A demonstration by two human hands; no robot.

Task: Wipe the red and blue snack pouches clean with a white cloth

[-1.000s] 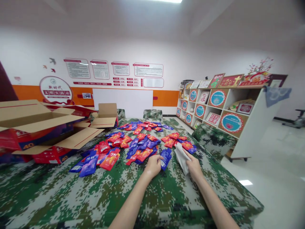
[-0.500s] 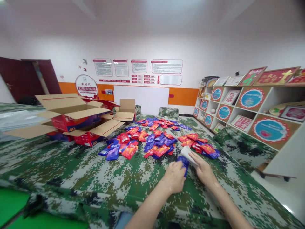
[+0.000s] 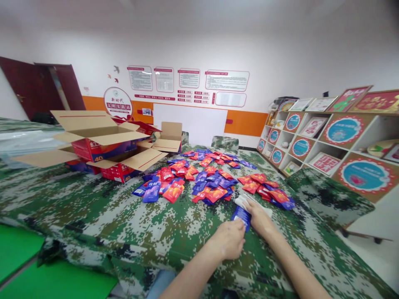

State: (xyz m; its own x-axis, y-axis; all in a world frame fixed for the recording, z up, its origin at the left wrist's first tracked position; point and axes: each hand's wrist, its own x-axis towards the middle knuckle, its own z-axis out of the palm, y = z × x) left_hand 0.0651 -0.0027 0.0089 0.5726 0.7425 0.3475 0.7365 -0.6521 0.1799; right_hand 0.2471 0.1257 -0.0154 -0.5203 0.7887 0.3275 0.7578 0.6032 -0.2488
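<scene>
My left hand is closed, pinching the near end of a blue pouch held just above the camouflage tablecloth. My right hand is closed on a white cloth that presses against the far end of that pouch. Just beyond both hands lies a spread of red and blue pouches, with a smaller heap to the right of my right hand.
Opened cardboard boxes with red cartons stand on the table's left side, a smaller box behind them. A shelf unit with framed pictures lines the right wall. A dark door is far left. Green floor shows at bottom left.
The view has swung left and down. My left hand drew the blue pouch nearer to me, and my right hand with the cloth came onto the pouch.
</scene>
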